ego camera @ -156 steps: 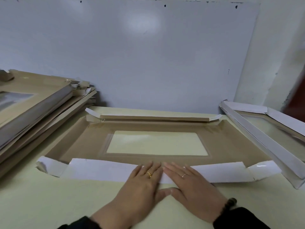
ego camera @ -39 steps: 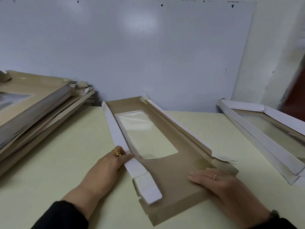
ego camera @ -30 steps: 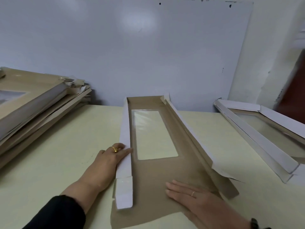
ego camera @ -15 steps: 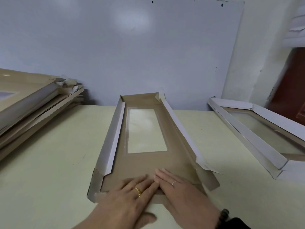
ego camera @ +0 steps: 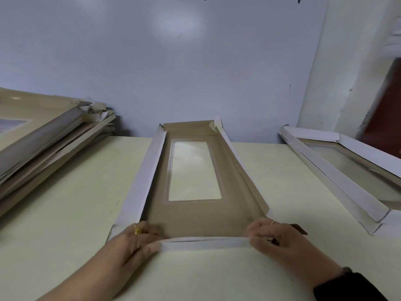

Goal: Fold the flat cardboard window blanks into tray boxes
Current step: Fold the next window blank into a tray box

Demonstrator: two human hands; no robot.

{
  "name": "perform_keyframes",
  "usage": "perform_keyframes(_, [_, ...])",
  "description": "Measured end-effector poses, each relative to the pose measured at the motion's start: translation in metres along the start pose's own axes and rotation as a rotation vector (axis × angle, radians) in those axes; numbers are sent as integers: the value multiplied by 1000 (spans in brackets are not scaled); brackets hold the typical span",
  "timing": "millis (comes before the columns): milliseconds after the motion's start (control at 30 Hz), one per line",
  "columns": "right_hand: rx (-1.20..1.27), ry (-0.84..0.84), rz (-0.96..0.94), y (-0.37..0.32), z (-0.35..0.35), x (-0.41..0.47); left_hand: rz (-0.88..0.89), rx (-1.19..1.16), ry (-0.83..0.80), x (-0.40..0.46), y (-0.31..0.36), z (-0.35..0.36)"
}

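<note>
A long cardboard window blank [ego camera: 191, 216] lies lengthwise away from me on the pale table [ego camera: 65, 213], brown inside, white outside, with a clear window [ego camera: 193, 170] in its base. Its two long side walls and far end wall are partly raised. The near end flap [ego camera: 204, 243] is lifted up. My left hand [ego camera: 134, 240] pinches that flap at its left corner. My right hand [ego camera: 275, 237] pinches it at the right corner.
A slanting stack of flat blanks [ego camera: 43, 135] fills the left side of the table. A folded white tray box [ego camera: 347, 170] sits at the right. A grey wall [ego camera: 173, 61] stands just behind the table.
The blank was turned from crosswise to lengthwise. Since half a second ago my hands slid apart from the middle of the near end to its corners, and the near flap has come up.
</note>
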State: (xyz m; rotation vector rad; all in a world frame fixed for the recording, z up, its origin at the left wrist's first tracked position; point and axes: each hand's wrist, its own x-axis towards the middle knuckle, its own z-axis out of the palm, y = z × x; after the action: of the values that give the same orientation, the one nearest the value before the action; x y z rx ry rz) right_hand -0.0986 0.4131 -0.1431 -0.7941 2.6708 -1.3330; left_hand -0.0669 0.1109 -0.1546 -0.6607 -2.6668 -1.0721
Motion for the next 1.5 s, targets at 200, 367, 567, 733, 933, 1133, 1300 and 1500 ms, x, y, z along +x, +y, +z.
perform_keyframes(200, [-151,213,62,13,17,11,-142,182,43,4,3,4])
perform_keyframes(367, [-229,230,143,15,26,16,-203,454,59,4,14,12])
perform_keyframes(567, [-555,181,8,8,30,17,67,757,63,12,22,19])
perform_keyframes(733, [-551,-56,-129,-1,44,23,152,563,-151,16,25,44])
perform_keyframes(933, [-448,20,-81,7,33,20,-22,397,-124,12,10,37])
perform_keyframes(1133, [-316,117,-72,11,26,17,-145,373,-98,7,5,20])
perform_keyframes(1300, [-385,187,-70,10,27,22,-146,360,27,11,4,12])
perform_keyframes(1500, [-411,239,16,10,30,35,-84,688,63,19,17,20])
